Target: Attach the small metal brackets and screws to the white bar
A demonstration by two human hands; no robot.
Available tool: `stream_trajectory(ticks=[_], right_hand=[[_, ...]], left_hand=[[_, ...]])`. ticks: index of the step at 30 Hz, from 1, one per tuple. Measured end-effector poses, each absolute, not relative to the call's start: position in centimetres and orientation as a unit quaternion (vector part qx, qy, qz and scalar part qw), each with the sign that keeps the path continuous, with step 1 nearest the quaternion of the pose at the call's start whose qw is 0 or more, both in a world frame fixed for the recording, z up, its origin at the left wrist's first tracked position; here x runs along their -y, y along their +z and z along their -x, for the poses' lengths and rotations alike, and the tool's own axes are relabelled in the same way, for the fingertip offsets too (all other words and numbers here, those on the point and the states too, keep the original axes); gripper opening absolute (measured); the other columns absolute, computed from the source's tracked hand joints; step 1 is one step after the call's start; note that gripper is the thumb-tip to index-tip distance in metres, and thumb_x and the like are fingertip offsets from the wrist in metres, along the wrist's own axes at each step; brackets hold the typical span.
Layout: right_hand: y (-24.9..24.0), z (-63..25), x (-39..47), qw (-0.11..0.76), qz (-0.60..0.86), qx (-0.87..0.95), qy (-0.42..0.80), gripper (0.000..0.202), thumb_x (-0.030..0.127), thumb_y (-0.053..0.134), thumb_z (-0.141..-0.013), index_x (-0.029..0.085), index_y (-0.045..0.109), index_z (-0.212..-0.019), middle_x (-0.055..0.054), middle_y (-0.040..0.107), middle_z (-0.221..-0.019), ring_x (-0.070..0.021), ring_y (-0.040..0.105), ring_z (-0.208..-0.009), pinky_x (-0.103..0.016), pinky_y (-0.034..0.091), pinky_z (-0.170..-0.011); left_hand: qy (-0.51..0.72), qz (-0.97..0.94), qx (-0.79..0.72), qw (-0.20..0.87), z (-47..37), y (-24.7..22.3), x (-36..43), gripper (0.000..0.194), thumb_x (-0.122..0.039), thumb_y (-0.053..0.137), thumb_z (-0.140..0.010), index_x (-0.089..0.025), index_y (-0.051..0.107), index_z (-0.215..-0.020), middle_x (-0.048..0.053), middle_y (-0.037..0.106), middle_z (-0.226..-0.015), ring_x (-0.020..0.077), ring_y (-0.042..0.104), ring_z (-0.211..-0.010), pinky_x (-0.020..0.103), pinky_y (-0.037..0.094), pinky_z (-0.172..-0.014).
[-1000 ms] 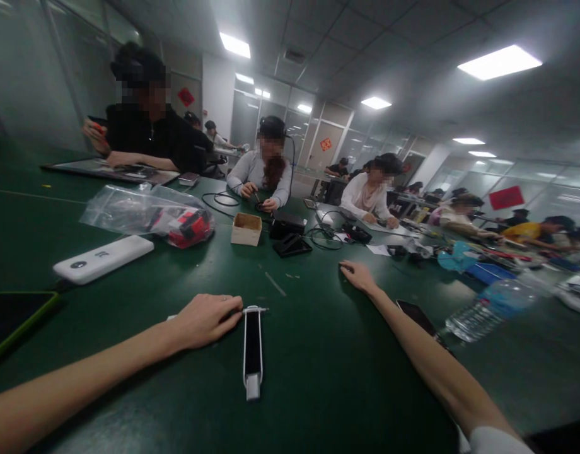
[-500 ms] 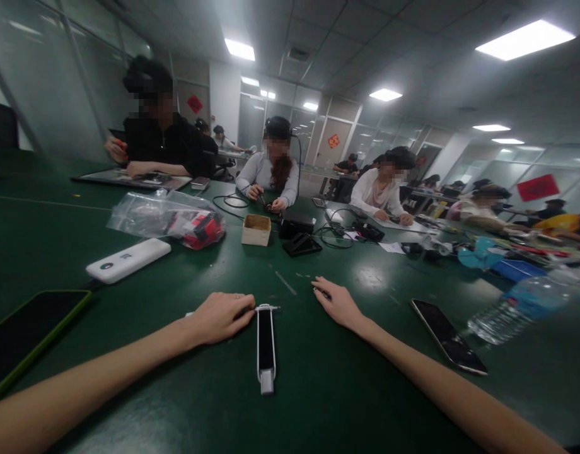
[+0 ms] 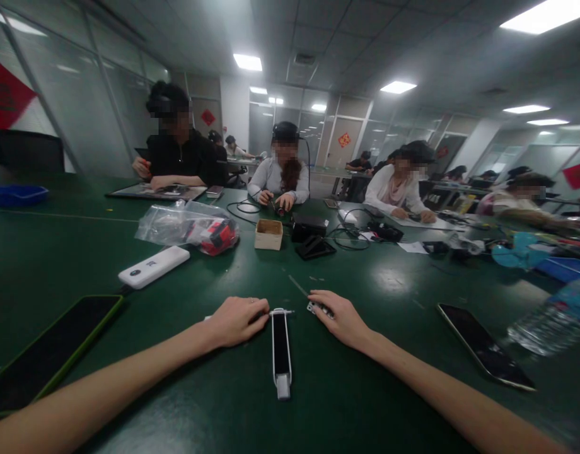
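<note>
Left hand [image 3: 245, 321], seen in the head view, rests palm down with its fingers curled together at one end of a thin metallic rod [image 3: 290, 312]; whether they grip it cannot be told. The rod lies across the top of a narrow, white-framed device with a black face [image 3: 281, 347], flat on the tabletop between the two hands. The right hand [image 3: 342, 318] closes its fingers and thumb about a small, pale, patterned piece [image 3: 313, 308], mostly hidden.

Beneath everything spreads a glossy dark-green tabletop [image 3: 214, 403], marked by pale scratches and glare. Near the left forearm lie a large black phone with a yellow-green rim [image 3: 58, 353] and, beyond it, an oblong white power bank [image 3: 155, 267]. Farther back, a clear plastic bag [image 3: 163, 226] shows something red and black inside. Beside it stand an open light-brown box [image 3: 268, 238] and a boxy black object [image 3: 309, 228]. To the right, a pale-edged black phone [image 3: 483, 347] lies near a clear plastic bottle [image 3: 555, 321] on its side.

Across the table sit a person in black [image 3: 181, 157], a person in pale grey [image 3: 283, 176] and a person in white [image 3: 396, 189]. Behind them rise glass partitions [image 3: 105, 94], under a grey ceiling with bright square light panels [image 3: 247, 62]; a red diamond-shaped decoration [image 3: 344, 139] hangs on a door.
</note>
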State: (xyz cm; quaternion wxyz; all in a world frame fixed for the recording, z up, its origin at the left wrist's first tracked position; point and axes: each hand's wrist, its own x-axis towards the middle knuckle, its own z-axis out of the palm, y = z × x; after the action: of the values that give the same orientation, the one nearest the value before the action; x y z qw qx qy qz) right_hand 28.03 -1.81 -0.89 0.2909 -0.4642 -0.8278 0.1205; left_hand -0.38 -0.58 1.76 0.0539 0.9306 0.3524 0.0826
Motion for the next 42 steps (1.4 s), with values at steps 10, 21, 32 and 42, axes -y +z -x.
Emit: stream_trajectory(ticks=[10, 21, 32, 42], right_hand=[[0.0, -29.8, 2.0, 0.327, 0.447, 0.829, 0.074, 0.025, 0.018, 0.044, -0.089, 0.021, 0.061, -0.107, -0.009, 0.059, -0.110, -0.0231, 0.053, -0.105, -0.044, 0.045, -0.090], [-0.1, -30.8, 1.5, 0.252, 0.439, 0.858, 0.082, 0.024, 0.018, 0.049, -0.086, 0.021, 0.063, -0.106, -0.008, 0.058, -0.104, -0.0219, 0.051, -0.095, -0.041, 0.045, -0.083], [1.2, -31.4, 2.0, 0.311, 0.410, 0.840, 0.174, 0.023, 0.015, 0.048, -0.086, 0.021, 0.058, -0.107, -0.006, 0.059, -0.104, -0.0198, 0.055, -0.096, -0.037, 0.048, -0.085], [2.7, -32.7, 2.2, 0.333, 0.391, 0.854, 0.078, 0.024, 0.016, 0.043, -0.089, 0.020, 0.058, -0.108, -0.008, 0.055, -0.106, -0.0195, 0.055, -0.094, -0.037, 0.049, -0.082]], left_hand=[[0.084, -0.929, -0.354, 0.062, 0.4, 2.1, 0.8, 0.020, -0.032, 0.035, -0.094, -0.021, 0.052, -0.095, 0.002, 0.062, -0.082, 0.0163, 0.059, -0.070, 0.025, 0.041, -0.062], [0.078, -0.927, -0.363, 0.060, 0.2, 2.1, 0.7, 0.022, -0.032, 0.034, -0.093, -0.020, 0.052, -0.093, 0.002, 0.062, -0.079, 0.0161, 0.059, -0.068, 0.025, 0.042, -0.062], [0.070, -0.927, -0.364, 0.057, 0.2, 2.1, 0.6, 0.024, -0.034, 0.034, -0.093, -0.020, 0.054, -0.095, 0.001, 0.062, -0.075, 0.0151, 0.058, -0.065, 0.024, 0.040, -0.060], [0.072, -0.927, -0.362, 0.064, 0.1, 2.0, 0.4, 0.024, -0.034, 0.034, -0.094, -0.020, 0.053, -0.094, 0.001, 0.061, -0.076, 0.0159, 0.058, -0.066, 0.024, 0.040, -0.061]])
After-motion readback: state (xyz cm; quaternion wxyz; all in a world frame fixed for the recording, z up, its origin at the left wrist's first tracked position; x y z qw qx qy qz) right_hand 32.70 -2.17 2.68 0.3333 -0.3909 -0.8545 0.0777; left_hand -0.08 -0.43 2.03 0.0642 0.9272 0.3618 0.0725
